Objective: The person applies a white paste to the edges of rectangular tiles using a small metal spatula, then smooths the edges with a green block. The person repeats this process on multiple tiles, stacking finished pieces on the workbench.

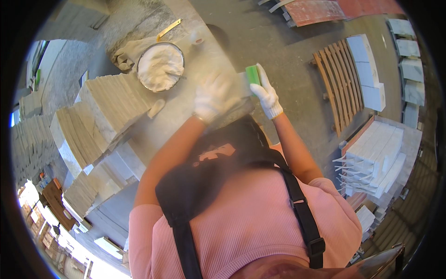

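My left hand (213, 96), in a white glove, is over the pale dusty worktop (174, 109); motion smears its fingers. At the worktop's right edge my gloved right hand (268, 96) is closed around a bright green block (252, 74). A pale flat piece, blurred, shows at the block's left side; whether it is joined to the block I cannot tell. Left of my left hand stands a round bowl (184, 65) heaped with white powder or paste (160, 65). A thin tool handle (175, 75) sticks out of the white heap.
Beyond the bowl lie a crumpled cloth (131, 52) and a yellow strip-shaped tool (168, 29). A small pale oval piece (157, 108) rests nearer me. Stacked stone slabs (111, 104) stand at left. Rightward are a slatted wooden pallet (340, 83) and stacked white slabs (376, 153).
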The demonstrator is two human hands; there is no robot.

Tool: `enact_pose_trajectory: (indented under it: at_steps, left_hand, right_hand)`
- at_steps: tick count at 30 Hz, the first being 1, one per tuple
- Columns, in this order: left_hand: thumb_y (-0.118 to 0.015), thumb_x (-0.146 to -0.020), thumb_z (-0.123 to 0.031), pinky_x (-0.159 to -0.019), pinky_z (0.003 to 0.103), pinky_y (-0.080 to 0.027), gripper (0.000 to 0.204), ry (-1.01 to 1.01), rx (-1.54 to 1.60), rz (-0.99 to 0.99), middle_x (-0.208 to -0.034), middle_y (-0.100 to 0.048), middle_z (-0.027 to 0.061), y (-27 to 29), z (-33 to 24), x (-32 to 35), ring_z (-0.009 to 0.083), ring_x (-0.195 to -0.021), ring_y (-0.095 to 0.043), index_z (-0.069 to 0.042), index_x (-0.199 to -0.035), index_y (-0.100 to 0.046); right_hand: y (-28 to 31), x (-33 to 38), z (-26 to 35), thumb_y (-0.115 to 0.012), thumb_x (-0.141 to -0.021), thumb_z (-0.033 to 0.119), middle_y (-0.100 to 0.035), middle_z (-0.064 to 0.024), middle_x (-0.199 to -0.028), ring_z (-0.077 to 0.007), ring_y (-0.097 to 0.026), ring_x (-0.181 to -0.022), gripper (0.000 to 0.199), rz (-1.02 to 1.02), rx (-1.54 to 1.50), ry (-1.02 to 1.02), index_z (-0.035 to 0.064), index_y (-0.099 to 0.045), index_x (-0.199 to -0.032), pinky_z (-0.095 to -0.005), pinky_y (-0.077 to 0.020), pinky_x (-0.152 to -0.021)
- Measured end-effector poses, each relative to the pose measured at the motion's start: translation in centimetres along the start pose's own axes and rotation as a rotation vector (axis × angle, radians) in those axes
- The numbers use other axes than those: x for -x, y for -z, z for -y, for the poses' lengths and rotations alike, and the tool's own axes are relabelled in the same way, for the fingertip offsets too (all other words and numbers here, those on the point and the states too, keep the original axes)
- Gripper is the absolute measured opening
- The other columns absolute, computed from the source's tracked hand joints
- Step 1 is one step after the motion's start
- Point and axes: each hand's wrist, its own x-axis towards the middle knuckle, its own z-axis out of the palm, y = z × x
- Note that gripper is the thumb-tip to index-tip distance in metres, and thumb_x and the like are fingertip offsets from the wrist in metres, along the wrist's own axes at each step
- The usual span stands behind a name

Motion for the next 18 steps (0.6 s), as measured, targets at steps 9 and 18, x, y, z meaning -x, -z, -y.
enact_pose_trajectory:
  at_steps: [9,18]
  left_hand:
    - [-0.077,-0.074,-0.047,-0.109,0.056,-0.036,0.066,-0.033,0.052,-0.045,-0.14,-0.059,0.0093,0.4,0.0,-0.3,0.0357,-0.134,-0.049,-0.01,-0.127,-0.065]
    - [-0.077,-0.073,-0.048,-0.107,0.054,-0.038,0.066,0.017,-0.037,0.039,-0.139,-0.06,0.0095,0.0,0.2,-0.2,0.0357,-0.133,-0.05,-0.01,-0.126,-0.065]
  right_hand:
    - [0.0,2.1,1.0,-0.064,-0.091,0.029,-0.041,-0.0108,-0.157,-0.0238,-0.041,-0.142,0.083,0.007,-0.059,0.008,0.0048,-0.026,-0.161,-0.0358,-0.0319,-0.117]
    - [-0.2,-0.4,0.7,-0.062,-0.095,0.027,-0.039,-0.0123,-0.159,-0.0213,-0.037,-0.145,0.078,0.018,-0.114,-0.004,0.0044,-0.027,-0.16,-0.0344,-0.0277,-0.119]
